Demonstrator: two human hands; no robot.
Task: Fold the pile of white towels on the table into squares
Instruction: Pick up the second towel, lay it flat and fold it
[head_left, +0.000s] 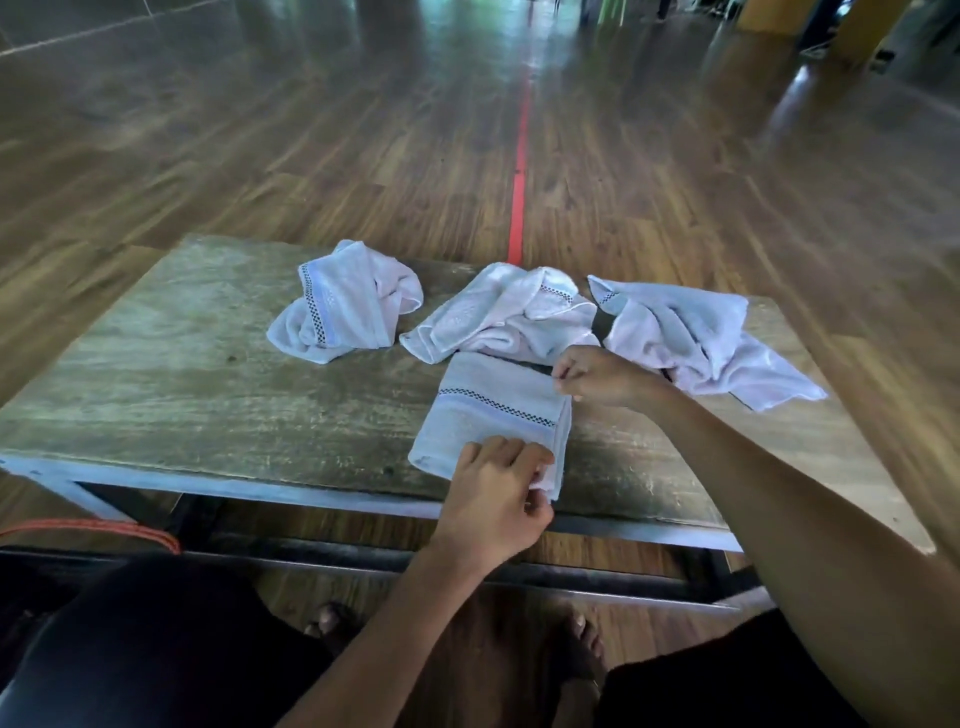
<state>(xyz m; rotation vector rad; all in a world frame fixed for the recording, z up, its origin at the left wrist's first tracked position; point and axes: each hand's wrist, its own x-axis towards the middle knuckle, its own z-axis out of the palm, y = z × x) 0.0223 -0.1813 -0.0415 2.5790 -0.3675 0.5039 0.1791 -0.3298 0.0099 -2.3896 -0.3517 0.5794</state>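
1. An orange strap (130, 530) lies on the floor at the lower left. It is cut off by the picture's edge and partly hidden behind the table frame.
2. The wooden table (182, 374) has a worn top on a metal frame. Its right end runs behind the person's right forearm.
3. The left crumpled towel (343, 306) sits alone at the far left of the group. It shows a dark checked stripe beside a pale woven band, which is too blurred to read.
4. The folded towel (483, 410) lies flat near the table's front edge as a rough square, with the same checked stripe across its top face.
5. The left hand (493, 493) pinches the folded towel's near right corner between curled fingers and thumb, and its layers show at that edge.
6. The middle crumpled towel (498, 317) lies just behind the folded one and touches its far edge.
7. A red floor line (519, 171) runs away behind the table.
8. The right hand (597, 376) pinches the folded towel's far right corner with its fingertips drawn together.
9. A dark object (602, 322) shows between two towels, too hidden to identify.
10. The right crumpled towel (691, 338) sprawls toward the table's right end.
11. Count: four white towels, three crumpled and one folded, and two hands.
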